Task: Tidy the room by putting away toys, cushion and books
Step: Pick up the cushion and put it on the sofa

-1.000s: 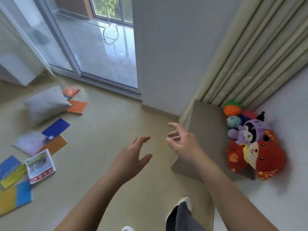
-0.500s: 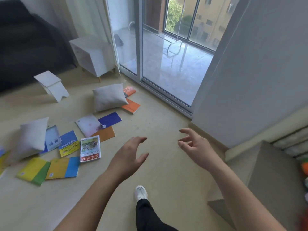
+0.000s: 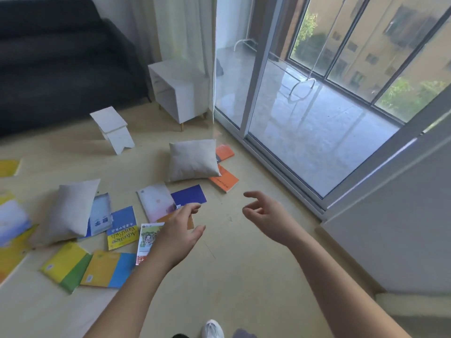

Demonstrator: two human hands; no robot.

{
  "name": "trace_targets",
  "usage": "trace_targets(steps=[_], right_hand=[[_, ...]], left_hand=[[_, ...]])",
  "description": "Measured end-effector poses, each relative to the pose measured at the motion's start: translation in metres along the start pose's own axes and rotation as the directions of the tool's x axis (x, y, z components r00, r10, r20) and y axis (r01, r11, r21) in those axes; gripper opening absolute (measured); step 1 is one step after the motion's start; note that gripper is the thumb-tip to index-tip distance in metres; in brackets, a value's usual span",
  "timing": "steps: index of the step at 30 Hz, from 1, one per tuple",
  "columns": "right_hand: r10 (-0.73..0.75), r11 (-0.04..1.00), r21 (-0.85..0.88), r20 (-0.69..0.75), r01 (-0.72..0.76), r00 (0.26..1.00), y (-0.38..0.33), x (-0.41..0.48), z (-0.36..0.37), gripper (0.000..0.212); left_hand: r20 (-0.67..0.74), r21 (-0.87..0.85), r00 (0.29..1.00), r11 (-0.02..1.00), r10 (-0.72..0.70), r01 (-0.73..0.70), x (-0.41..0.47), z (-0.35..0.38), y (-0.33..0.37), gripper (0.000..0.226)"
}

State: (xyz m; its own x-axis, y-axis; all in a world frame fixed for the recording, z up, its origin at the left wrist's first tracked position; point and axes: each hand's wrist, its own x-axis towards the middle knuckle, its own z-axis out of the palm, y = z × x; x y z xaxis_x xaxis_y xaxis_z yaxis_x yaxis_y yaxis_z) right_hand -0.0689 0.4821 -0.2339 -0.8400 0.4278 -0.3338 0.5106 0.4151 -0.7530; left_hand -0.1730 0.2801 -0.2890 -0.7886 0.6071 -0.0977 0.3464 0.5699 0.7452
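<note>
Books (image 3: pixel 122 228) now coming in under my left hand (image 3: pixel 175 237), cushion (image 3: pixel 194 159) ahead, right hand (image 3: pixel 268 215) alongside, both loose, empty.

Both arms out in front, bare. L forearm (image 3: pixel 136 289) runs up from bottom centre-left, wrist approx. straight. L hand (image 3: pixel 178 236) is back-up, fingers spread & loosely curved, thumb out to the right, holding nothing. R forearm (image 3: pixel 329 276) comes in from bottom right, angled up-left. R hand (image 3: pixel 269 219) has palm facing left, index fwd, other fingers loosely curled in, also empty. Hands roughly level, apart, not touching. White shoe (image 3: pixel 212 329) at bottom edge btw. the arms.
</note>
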Motion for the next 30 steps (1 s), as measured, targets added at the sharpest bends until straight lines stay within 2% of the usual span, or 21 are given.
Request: trace_targets(steps=[8, 14, 16, 18, 20, 21, 24, 27, 30], right_hand=[[0.072, 0.996, -0.050, 0.050, -0.069, 0.996, -0.049, 0.163, 0.028, 0.039], [0.181, 0.982, 0.036, 0.057, -0.183, 0.982, -0.077, 0.310, 0.050, 0.043], [0.226, 0.966, 0.108, 0.074, -0.233, 0.971, -0.074, 0.364, 0.058, 0.049], [0.266, 0.942, 0.178, 0.117, -0.284, 0.957, -0.070, 0.417, 0.066, 0.064], [0.310, 0.912, 0.224, 0.171, -0.343, 0.935, -0.045, 0.486, 0.083, 0.083], [0.336, 0.900, 0.225, 0.185, -0.372, 0.924, -0.033, 0.511, 0.088, 0.092], [0.407, 0.881, 0.164, 0.211, -0.443, 0.889, 0.043, 0.619, 0.129, 0.107], [0.482, 0.851, 0.120, 0.210, -0.512, 0.851, 0.122, 0.718, 0.171, 0.115], [0.478, 0.844, 0.154, 0.220, -0.514, 0.850, 0.194, 0.809, 0.206, 0.125]], left_hand=[[0.004, -0.061, 0.996, 0.994, -0.092, 0.092, 0.148, -0.049, -0.078, 0.038], [0.054, -0.131, 0.988, 0.980, -0.144, 0.150, 0.300, -0.073, -0.140, 0.039], [0.095, -0.140, 0.980, 0.972, -0.174, 0.186, 0.350, -0.078, -0.158, 0.047], [0.172, -0.308, 0.949, 0.901, -0.264, 0.307, 0.399, -0.081, -0.173, 0.073], [0.271, -0.450, 0.897, 0.778, -0.349, 0.439, 0.456, -0.069, -0.205, 0.114], [0.294, -0.466, 0.872, 0.738, -0.391, 0.488, 0.477, -0.061, -0.220, 0.126], [0.341, -0.420, 0.793, 0.672, -0.505, 0.609, 0.555, -0.003, -0.307, 0.120], [0.283, -0.355, 0.753, 0.665, -0.594, 0.657, 0.626, 0.064, -0.395, 0.115], [0.259, -0.271, 0.737, 0.685, -0.624, 0.676, 0.696, 0.124, -0.469, 0.128]])
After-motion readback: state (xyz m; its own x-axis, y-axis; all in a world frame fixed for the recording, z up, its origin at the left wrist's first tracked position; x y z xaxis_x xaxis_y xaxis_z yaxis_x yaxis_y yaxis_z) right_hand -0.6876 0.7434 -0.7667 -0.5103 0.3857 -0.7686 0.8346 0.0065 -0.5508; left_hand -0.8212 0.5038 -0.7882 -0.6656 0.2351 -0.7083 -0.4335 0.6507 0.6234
